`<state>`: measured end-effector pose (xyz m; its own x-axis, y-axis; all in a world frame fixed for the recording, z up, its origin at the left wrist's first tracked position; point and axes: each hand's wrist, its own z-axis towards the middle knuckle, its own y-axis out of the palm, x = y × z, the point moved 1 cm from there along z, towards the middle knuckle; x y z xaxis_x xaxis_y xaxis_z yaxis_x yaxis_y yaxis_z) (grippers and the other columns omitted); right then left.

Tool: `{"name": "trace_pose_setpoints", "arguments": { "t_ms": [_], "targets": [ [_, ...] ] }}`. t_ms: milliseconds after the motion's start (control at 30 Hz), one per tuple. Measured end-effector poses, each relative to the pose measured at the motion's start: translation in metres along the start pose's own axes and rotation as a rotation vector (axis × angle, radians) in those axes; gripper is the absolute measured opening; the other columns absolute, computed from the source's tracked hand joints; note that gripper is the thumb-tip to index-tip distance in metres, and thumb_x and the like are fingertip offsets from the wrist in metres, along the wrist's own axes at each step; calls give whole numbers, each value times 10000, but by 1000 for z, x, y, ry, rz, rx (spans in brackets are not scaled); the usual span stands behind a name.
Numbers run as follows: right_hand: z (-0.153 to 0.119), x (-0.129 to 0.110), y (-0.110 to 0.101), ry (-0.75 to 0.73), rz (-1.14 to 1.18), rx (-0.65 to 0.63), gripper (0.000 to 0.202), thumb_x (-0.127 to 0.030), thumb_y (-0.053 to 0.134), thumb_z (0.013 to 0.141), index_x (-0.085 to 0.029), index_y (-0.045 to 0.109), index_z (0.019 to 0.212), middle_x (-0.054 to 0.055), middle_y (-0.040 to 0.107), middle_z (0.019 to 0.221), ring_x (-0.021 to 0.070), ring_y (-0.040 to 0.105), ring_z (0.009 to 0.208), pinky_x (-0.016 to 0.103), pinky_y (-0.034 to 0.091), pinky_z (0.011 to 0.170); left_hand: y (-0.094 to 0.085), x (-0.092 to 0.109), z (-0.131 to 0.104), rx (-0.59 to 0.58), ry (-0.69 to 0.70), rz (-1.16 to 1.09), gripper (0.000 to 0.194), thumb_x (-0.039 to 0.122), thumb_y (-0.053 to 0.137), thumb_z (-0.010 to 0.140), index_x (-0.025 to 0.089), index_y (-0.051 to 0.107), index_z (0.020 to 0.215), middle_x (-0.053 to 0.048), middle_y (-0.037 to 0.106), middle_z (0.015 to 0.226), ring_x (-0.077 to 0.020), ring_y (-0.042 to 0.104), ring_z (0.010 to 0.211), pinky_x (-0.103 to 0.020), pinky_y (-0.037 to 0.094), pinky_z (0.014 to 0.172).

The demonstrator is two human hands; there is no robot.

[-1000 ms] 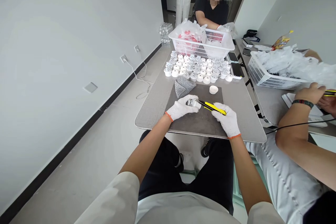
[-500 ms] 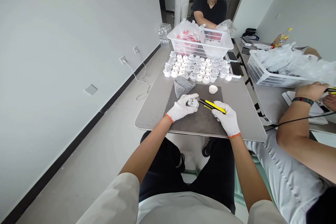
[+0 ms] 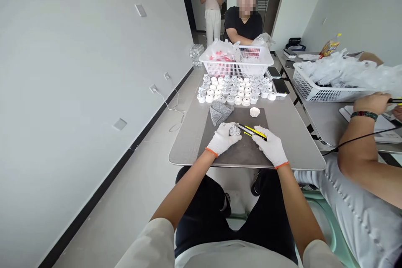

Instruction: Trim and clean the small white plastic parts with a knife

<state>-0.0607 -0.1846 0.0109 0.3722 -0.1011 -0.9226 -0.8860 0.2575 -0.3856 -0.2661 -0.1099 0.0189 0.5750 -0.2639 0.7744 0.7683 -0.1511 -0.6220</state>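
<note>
My left hand [image 3: 223, 139], in a white glove with an orange cuff, holds a small round white part [image 3: 234, 130] above the dark mat [image 3: 241, 153]. Gloved the same way, my right hand [image 3: 270, 145] grips a yellow and black utility knife [image 3: 256, 131]. Its tip points left and lies close beside the round part; whether they touch is too small to tell. A grey folded cloth [image 3: 220, 112] lies behind my left hand, and a white cup-shaped piece [image 3: 254, 112] sits on the mat's far part.
Several rows of round white parts [image 3: 240, 94] stand farther back, before a white basket [image 3: 220, 68] of bagged pieces. Phones [image 3: 280, 86] lie at their right. Another basket [image 3: 317, 92] and a neighbour's arm [image 3: 358, 146] are at the right. Two people are beyond the table.
The round part in my left hand is turned, with a small piece now sticking up from it. The knife tip has come closer to it. The whole view has shifted.
</note>
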Motion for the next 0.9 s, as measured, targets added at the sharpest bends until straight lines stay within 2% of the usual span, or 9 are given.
{"name": "trace_pose_setpoints", "arguments": {
  "t_ms": [133, 233, 333, 533, 667, 767, 900],
  "targets": [
    [-4, 2, 3, 45, 1, 10, 509, -447, 706, 833, -275, 692, 1312, 14, 642, 1345, 110, 660, 754, 201, 571, 538, 2, -4, 1, 13, 0, -9, 503, 276, 821, 708, 227, 680, 1189, -63, 612, 1150, -181, 649, 1021, -346, 524, 1010],
    [-7, 5, 4, 6, -67, 72, 504, -457, 700, 841, -280, 694, 1313, 16, 671, 1297, 125, 667, 760, 236, 598, 597, 4, -9, 3, 32, -1, -12, 496, 294, 837, 687, 237, 678, 1154, -49, 616, 1122, -180, 644, 1008, -347, 525, 990],
    [-9, 6, 4, -30, -72, 74, 491, -453, 718, 829, -286, 712, 1290, 27, 679, 1281, 141, 674, 785, 260, 608, 639, 4, -11, 4, 47, -13, -25, 473, 307, 838, 677, 237, 677, 1116, -40, 609, 1092, -181, 639, 982, -354, 526, 974],
    [-13, 0, 2, 43, 33, 59, 515, -427, 732, 819, -252, 705, 1302, 47, 729, 1102, 85, 583, 564, 226, 552, 520, 2, -3, 2, 65, -37, -30, 422, 251, 828, 662, 215, 667, 1050, -44, 571, 1057, -170, 617, 899, -368, 540, 955],
    [-13, -2, 2, 58, 46, 81, 511, -414, 744, 802, -243, 716, 1282, 43, 734, 1054, 57, 530, 504, 215, 548, 513, 1, -2, -1, 87, -13, -12, 396, 242, 786, 709, 219, 664, 1086, -56, 555, 1101, -170, 623, 902, -361, 554, 926],
    [-12, -3, 3, 66, 63, 83, 498, -407, 743, 799, -244, 723, 1269, 43, 720, 1140, 52, 537, 529, 200, 550, 512, 3, -6, 0, 104, -1, 23, 422, 270, 758, 737, 259, 672, 1149, -58, 559, 1155, -189, 634, 918, -385, 559, 916],
    [-13, -4, 2, 42, 84, 143, 505, -405, 739, 798, -247, 719, 1277, 51, 658, 1305, 44, 554, 562, 191, 548, 512, 8, -10, 7, 89, 0, 37, 469, 193, 769, 654, 248, 718, 1117, -93, 574, 1200, -291, 600, 1105, -456, 530, 971]
  ]
}}
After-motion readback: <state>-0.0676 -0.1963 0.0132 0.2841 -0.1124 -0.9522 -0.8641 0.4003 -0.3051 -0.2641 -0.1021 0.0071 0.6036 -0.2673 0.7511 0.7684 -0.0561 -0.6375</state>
